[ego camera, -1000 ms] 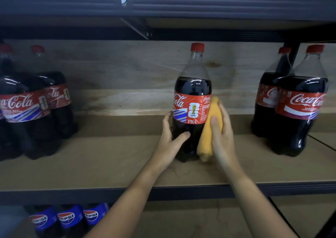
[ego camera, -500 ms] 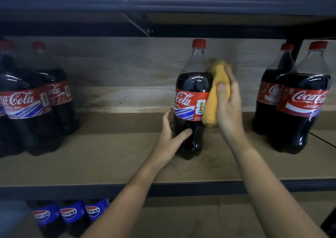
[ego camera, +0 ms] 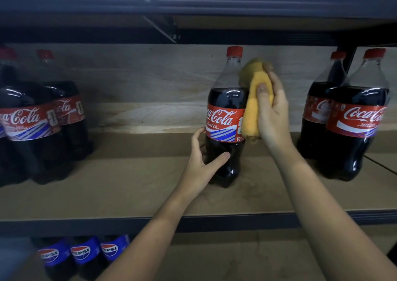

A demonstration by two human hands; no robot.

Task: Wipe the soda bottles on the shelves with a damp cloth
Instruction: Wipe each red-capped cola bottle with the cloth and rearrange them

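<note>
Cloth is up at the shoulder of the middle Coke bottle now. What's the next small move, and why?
Probably turn the bottle a little with the left hand, which grips its lower body, then draw the yellow cloth down again. The right hand presses the cloth only on the bottle's right side; the label's front and left show no cloth contact.

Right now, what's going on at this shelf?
A person is wiping a Coca-Cola bottle standing alone mid-shelf. The left hand grips its lower body to steady it, while the right hand presses a folded yellow cloth against the bottle's right side, from shoulder to label. More Coca-Cola bottles stand at the left and right, and Pepsi bottles sit on the shelf below.
</note>
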